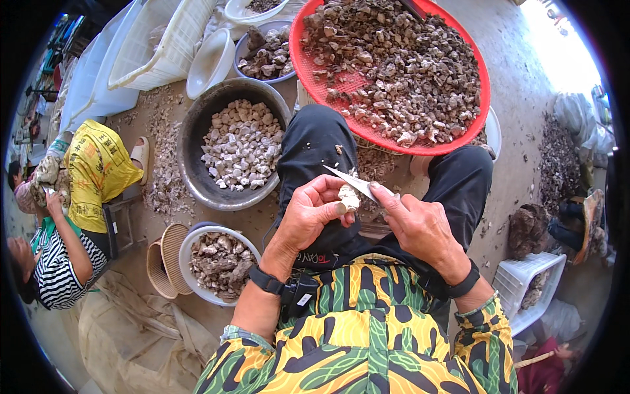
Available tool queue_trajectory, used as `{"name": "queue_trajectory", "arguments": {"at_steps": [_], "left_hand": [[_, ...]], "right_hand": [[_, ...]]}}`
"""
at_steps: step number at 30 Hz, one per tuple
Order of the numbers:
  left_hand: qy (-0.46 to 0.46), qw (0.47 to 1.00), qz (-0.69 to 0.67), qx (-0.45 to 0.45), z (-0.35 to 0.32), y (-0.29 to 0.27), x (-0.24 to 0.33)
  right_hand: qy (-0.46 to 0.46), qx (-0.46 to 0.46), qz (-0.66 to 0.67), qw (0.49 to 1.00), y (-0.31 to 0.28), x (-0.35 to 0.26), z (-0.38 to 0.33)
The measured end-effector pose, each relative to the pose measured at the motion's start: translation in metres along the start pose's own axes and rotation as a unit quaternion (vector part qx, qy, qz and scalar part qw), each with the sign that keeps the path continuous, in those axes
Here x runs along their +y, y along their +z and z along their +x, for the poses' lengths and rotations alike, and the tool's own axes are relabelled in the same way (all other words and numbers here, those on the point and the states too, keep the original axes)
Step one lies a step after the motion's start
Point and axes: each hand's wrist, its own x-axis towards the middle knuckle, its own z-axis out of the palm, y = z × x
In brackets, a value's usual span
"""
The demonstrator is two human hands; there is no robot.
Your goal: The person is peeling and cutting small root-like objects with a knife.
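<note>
My left hand (310,211) pinches a small whitish lump (349,197) between thumb and fingers, just above my knees. In my right hand (425,231) is a knife (351,180), its pale pointed blade lying across the lump toward the upper left. Its handle is mostly hidden in my fingers. Left of my knee stands a dark basin (188,150) with many whitish chunks (241,146). A large red sieve (298,72) ahead of my knees holds a heap of rough brown and grey pieces (407,72). What the lumps are I cannot tell.
By my left elbow sits a white bowl (186,256) of brown lumps, beside wicker-like baskets (163,262). Pale crates (141,65) and more bowls stand at the far left. A person (69,262) works there. Scraps litter the floor. A white crate (525,282) stands right.
</note>
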Motion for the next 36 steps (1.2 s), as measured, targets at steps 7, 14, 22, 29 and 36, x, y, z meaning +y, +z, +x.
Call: {"name": "queue_trajectory", "arguments": {"at_steps": [7, 14, 22, 29, 36], "left_hand": [[-0.002, 0.999, -0.052, 0.016, 0.000, 0.002, 0.003], [0.007, 0.999, -0.041, 0.012, 0.001, -0.001, 0.000], [0.023, 0.998, -0.054, 0.012, 0.001, -0.005, 0.000], [0.026, 0.998, -0.054, 0.033, 0.001, 0.001, -0.001], [0.028, 0.998, -0.033, 0.046, 0.003, 0.003, 0.000]], "right_hand": [[-0.001, -0.098, 0.141, 0.985, -0.017, 0.015, -0.023], [0.017, -0.121, 0.239, 0.963, -0.010, 0.013, -0.017], [0.024, -0.051, 0.093, 0.994, -0.003, -0.003, -0.013], [0.008, -0.059, 0.134, 0.989, -0.010, 0.003, -0.023], [0.004, -0.050, 0.074, 0.996, -0.010, -0.001, -0.023]]}}
